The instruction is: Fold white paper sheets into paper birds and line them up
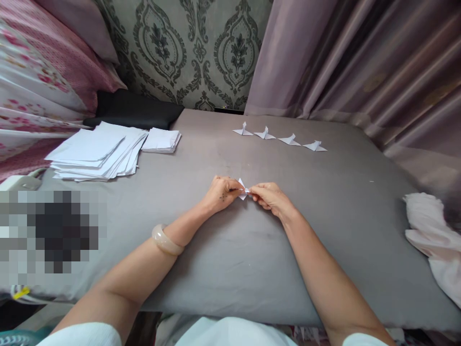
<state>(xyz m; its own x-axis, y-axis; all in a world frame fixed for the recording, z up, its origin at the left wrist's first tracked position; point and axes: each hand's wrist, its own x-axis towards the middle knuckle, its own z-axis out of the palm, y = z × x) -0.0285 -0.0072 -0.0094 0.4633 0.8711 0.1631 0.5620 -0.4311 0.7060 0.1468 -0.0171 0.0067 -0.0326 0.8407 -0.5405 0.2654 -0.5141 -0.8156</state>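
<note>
Left hand (224,193) and right hand (269,197) are pinching folded paper (243,196); light, even pressure should be preventing tears.

- Illumination: moderate, diffuse; source outside the view. Grey tabletop (216,158) lit fairly evenly, free of hard glare.
- Brightest area: large paper stack (90,146), near-white, little surface detail.
- Darkest: black object (133,108) at upper left, plus the gap under the tabletop's near edge.
- Shadows: soft-edged, along the inner side of the left forearm (137,274).
- Curtain (342,57): muted sheen on folds; detail softens toward the right margin.
- Distortion: wide-angle; stretching at the frame edges.
- Sharpness: folded paper (242,196) clear in outline, creases too small to resolve.
- Left margin: coarse pixelated patch, contents unreadable.
</note>
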